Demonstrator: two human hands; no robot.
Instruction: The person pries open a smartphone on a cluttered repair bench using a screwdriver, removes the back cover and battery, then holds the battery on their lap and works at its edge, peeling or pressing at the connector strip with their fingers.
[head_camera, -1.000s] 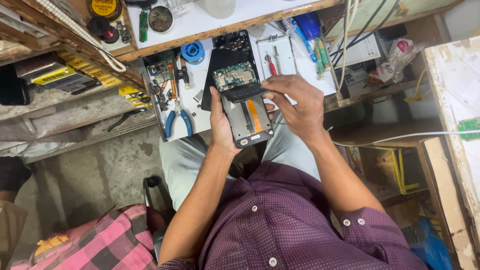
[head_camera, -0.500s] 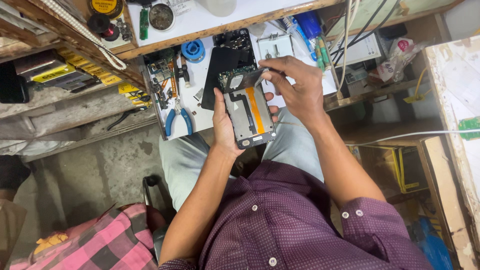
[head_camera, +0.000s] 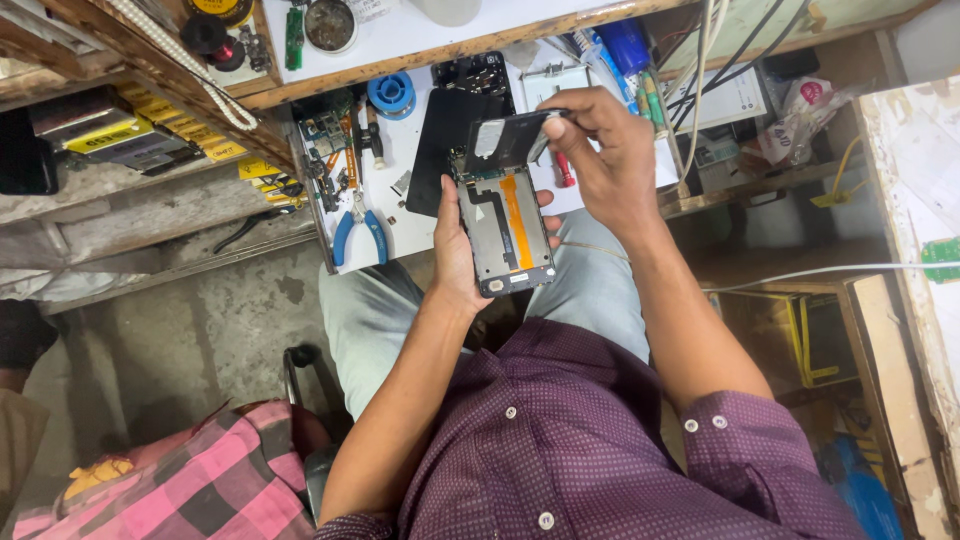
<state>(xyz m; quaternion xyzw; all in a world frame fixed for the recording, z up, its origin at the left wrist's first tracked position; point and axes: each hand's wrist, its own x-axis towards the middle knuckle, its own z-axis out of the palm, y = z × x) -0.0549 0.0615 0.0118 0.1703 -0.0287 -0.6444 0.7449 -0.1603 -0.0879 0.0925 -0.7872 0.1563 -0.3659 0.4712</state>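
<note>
Cluttered white workbench (head_camera: 420, 215); both hands hold an opened phone (head_camera: 507, 232).

Grey concrete floor (head_camera: 190, 340) lower left; white surface (head_camera: 420, 35) along top; wooden shelves (head_camera: 800, 300) at right.

Purple dotted shirt (head_camera: 600, 450), pale grey trousers (head_camera: 370, 320), blue-handled pliers (head_camera: 360, 232), orange strip inside the grey opened phone (head_camera: 505, 225), pink checked cloth (head_camera: 200, 480).
</note>
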